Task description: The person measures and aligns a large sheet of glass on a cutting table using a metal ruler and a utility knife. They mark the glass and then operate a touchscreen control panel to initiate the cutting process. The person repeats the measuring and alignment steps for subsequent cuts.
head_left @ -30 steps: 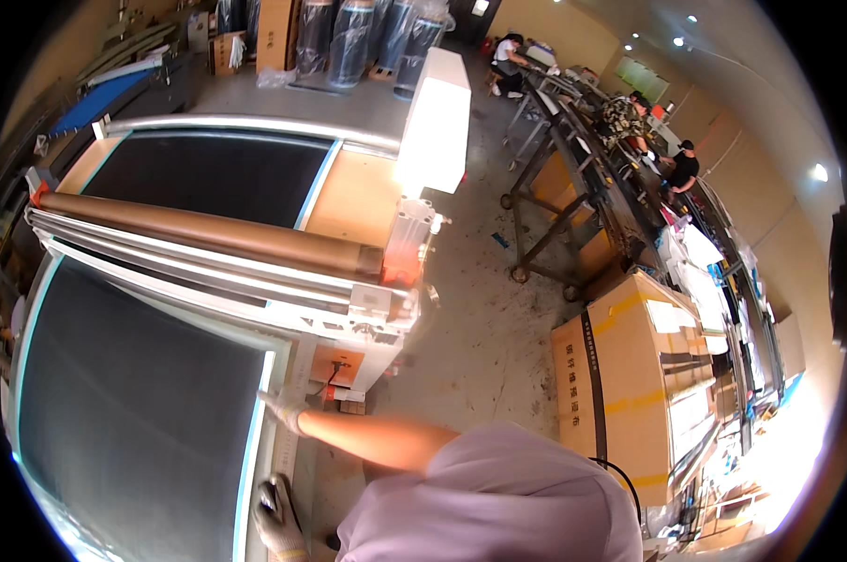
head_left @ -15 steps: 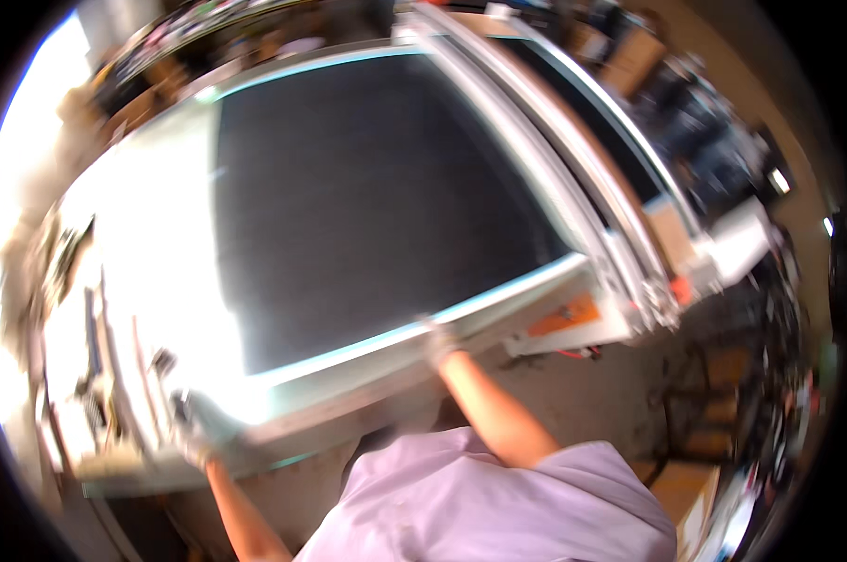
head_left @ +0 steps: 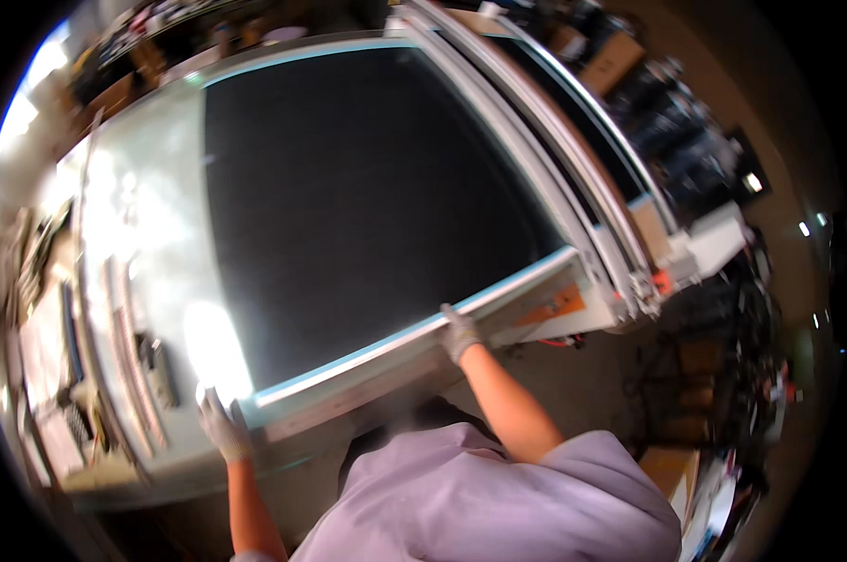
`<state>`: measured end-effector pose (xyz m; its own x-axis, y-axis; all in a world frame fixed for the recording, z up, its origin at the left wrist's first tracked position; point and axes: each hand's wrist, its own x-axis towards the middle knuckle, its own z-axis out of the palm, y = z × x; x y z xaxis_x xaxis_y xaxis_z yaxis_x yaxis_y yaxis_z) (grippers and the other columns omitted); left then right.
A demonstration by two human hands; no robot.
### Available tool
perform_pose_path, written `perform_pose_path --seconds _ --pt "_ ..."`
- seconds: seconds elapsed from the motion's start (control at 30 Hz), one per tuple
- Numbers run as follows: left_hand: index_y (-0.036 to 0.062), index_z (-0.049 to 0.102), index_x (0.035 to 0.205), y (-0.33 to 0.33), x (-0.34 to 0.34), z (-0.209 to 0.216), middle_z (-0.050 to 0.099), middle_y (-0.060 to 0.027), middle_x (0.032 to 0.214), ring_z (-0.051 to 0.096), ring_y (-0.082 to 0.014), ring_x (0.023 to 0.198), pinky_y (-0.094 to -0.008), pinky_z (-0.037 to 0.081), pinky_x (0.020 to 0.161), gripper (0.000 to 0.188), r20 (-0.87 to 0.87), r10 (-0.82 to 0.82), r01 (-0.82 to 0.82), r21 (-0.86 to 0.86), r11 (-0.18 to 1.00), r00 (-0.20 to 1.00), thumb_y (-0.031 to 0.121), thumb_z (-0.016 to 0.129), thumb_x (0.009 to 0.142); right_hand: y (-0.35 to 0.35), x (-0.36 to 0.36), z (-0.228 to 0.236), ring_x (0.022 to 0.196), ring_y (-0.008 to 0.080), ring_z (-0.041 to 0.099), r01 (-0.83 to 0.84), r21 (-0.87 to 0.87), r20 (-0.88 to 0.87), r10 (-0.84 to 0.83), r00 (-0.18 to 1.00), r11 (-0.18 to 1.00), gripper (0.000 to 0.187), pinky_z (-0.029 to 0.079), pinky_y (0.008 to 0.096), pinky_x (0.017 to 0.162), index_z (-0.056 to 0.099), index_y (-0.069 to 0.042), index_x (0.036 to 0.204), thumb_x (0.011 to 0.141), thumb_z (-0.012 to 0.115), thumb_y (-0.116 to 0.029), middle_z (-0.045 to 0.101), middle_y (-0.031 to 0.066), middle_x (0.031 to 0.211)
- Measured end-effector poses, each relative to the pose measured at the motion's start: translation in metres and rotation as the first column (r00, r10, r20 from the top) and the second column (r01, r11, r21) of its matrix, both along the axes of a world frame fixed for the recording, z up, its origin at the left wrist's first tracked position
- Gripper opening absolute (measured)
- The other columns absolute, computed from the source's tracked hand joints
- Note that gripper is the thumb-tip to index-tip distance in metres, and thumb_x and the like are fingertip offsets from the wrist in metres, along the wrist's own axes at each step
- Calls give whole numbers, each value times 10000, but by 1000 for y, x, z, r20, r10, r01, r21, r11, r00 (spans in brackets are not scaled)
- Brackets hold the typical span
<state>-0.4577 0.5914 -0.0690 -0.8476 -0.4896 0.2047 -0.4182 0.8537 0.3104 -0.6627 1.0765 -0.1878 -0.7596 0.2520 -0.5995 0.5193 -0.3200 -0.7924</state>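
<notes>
My left hand (head_left: 224, 426), in a pale grey glove, lies at the near left of a large glass-topped table (head_left: 166, 267), fingers stretched out on the glass. My right hand (head_left: 460, 334), gloved likewise, touches the near edge of a wide black panel (head_left: 367, 197), its fingers pointing forward and apart. A light blue and white strip (head_left: 386, 350) borders that edge. The panel lies flat, with its left side on the pale, shiny glass. Neither hand visibly holds anything. Some blur softens the fingertips.
A long metal rail assembly (head_left: 527, 122) crosses the panel's right side. At the left are a dark-handled tool (head_left: 164, 373) and long strips (head_left: 124, 351). Cardboard boxes (head_left: 613, 61) and dark plastic-wrapped bundles (head_left: 672, 145) stand at the far right.
My left hand has moved right and forward onto the glass, away from the tools. My right hand has slid slightly right along the panel's near edge. The view has shifted a little.
</notes>
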Motion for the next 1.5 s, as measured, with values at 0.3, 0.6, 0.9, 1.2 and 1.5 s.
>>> perform_pose_path --seconds 0.3,0.6,0.9,1.2,1.5 --pt "141 371 1565 58 104 -28 429 -102 1547 439 -342 1371 -620 319 1121 824 291 -554 615 -191 765 780 548 618 892 -20 53 74 661 161 678 82 -208 -35 -91 995 975 253 579 323 612 627 -47 1062 991 668 -286 693 57 789" --pt "104 475 1459 56 54 7 474 -100 1309 484 -313 1181 -547 383 1003 687 360 -368 435 -125 892 857 315 657 832 22 73 118 1231 307 549 -367 925 209 941 266 -102 643 381 479 1107 623 -74 1245 802 760 -520 633 115 1219" --pt "66 578 1354 50 20 42 519 -98 1071 530 -283 991 -475 448 886 594 306 -168 189 -39 981 937 82 695 772 94 4 142 1202 295 548 -266 946 307 780 545 -187 485 401 451 1090 631 -125 1237 759 711 -142 624 92 1207" --pt "71 640 1212 235 -175 41 595 -128 1027 567 -343 1027 -455 463 932 545 122 -632 587 271 763 765 -3 747 683 29 -61 107 1221 335 516 -56 994 -54 855 516 97 650 329 477 1187 638 -113 1213 592 828 -147 600 98 1163" --pt "61 624 1198 259 -216 -8 602 -139 1113 592 -366 1065 -453 489 950 535 250 -513 453 261 852 821 -49 722 684 229 -121 60 1436 348 354 -142 985 170 365 915 -102 729 264 460 1213 442 -8 1464 947 588 -500 400 162 1546"
